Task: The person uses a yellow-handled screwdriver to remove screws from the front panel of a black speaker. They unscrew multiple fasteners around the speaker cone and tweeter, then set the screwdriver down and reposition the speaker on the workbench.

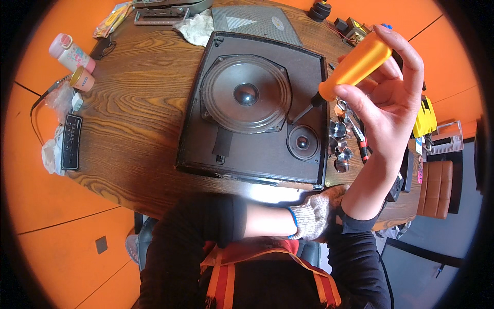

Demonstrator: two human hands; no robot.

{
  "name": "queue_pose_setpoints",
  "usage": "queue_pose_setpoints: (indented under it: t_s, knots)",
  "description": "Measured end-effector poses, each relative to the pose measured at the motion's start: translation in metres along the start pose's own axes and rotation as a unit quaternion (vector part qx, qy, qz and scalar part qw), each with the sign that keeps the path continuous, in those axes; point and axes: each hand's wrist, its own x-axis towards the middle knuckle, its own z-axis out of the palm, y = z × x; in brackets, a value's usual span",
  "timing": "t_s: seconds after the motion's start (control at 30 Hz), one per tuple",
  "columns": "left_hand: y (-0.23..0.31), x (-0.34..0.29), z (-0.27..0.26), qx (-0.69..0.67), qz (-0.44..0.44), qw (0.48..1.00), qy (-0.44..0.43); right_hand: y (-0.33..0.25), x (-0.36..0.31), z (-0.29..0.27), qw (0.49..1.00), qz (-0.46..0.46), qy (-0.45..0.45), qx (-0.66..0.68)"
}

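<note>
My bare right hand (393, 98) grips the yellow handle of a screwdriver (355, 67) between thumb and fingers. The screwdriver slants down to the left, its tip at the lower right rim of the large woofer (246, 95), where a screw sits. That woofer and a small tweeter (302, 142) are set in a black speaker cabinet (252, 157) lying face up. A strip of black tape (222, 141) is below the woofer. My left hand (314, 216), in a white knit glove, crosses over to beside my right forearm at the cabinet's near edge; its fingers are mostly hidden.
Round magnets or metal pieces (339, 139) and red-black pliers (363, 149) lie right of the cabinet. Behind it are a grey speaker grille (256, 21) and a white cloth (196, 28). A pink bottle (72, 54), a paper cup (82, 79) and a black control box (72, 141) stand at left.
</note>
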Motion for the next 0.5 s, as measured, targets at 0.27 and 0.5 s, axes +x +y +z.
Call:
queue_pose_setpoints:
  t_s: [0.27,0.5]
  knots:
    - [-0.031,0.018,0.043,0.124,0.021,0.987,0.099,0.003,-0.003,0.012,0.985,0.042,-0.024,0.164]
    - [-0.003,0.003,0.009,-0.245,0.023,0.969,-0.02,0.003,0.0,0.012,0.997,0.014,0.005,0.071]
